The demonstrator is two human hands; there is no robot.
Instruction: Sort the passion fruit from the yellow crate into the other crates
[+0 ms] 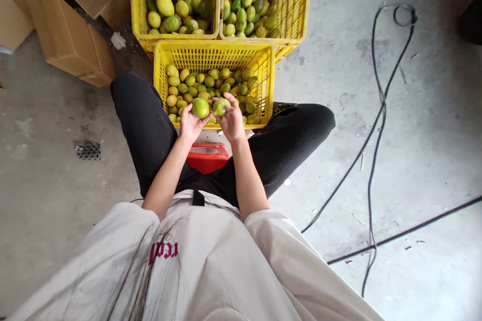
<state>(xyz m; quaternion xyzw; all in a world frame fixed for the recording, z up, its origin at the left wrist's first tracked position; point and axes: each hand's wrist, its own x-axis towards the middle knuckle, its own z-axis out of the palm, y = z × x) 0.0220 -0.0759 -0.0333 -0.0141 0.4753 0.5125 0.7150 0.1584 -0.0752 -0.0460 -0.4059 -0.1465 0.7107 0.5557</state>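
My left hand is closed around a round green lemon. In my right hand is a second, paler green lemon, held by the fingers close beside the first. Both hands are over the near edge of a yellow plastic crate between my knees. Inside that crate lie many small yellow and green lemons, partly hidden by my hands.
Behind it, two more yellow crates hold green and yellow fruit. Cardboard boxes stand at the upper left. A red plastic stool shows between my legs. Black cables lie across the concrete floor on the right.
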